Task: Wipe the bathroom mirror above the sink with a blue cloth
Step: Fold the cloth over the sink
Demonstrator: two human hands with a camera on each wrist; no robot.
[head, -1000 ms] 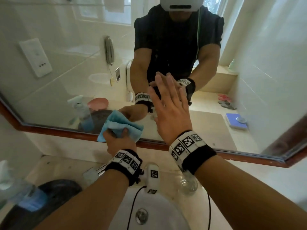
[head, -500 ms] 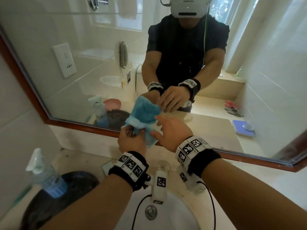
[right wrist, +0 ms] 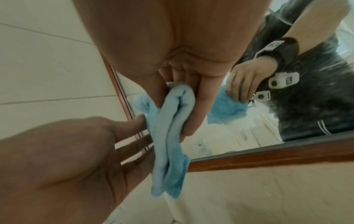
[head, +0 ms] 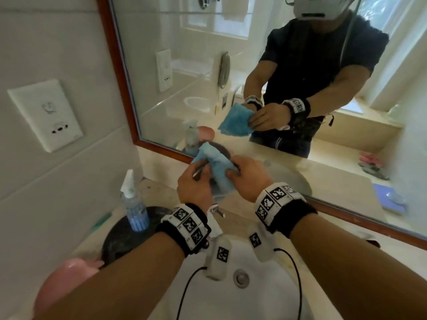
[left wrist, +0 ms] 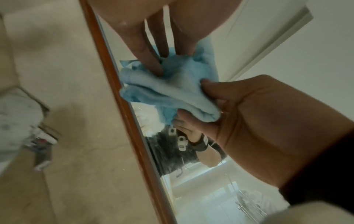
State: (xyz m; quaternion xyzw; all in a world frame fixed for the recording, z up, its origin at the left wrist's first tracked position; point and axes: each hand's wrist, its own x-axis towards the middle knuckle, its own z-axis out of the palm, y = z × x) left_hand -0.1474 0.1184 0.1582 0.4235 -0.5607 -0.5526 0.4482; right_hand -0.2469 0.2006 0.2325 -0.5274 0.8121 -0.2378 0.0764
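Bathroom wood-framed mirror (head: 265,72) unwiped: both hands, left (head: 195,184) and right (head: 248,179), pinch bunched blue cloth (head: 216,170) clear of glass.

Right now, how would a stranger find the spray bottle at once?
Start at the white sink basin and look left to the round dark tray. On it stands the clear plastic spray bottle, the only upright thing there, with a white trigger and blue liquid.

Each forearm is bare down to a black wristband (head: 286,218) faced with white blocks printed in black square-code markers (head: 189,224). Small white camera modules (head: 219,257) bearing the same kind of marker hang under the wrists, trailing thin black cables (head: 184,294). The mirror reflects a dark short-sleeved shirt (head: 318,56) and a white headset (head: 321,5).
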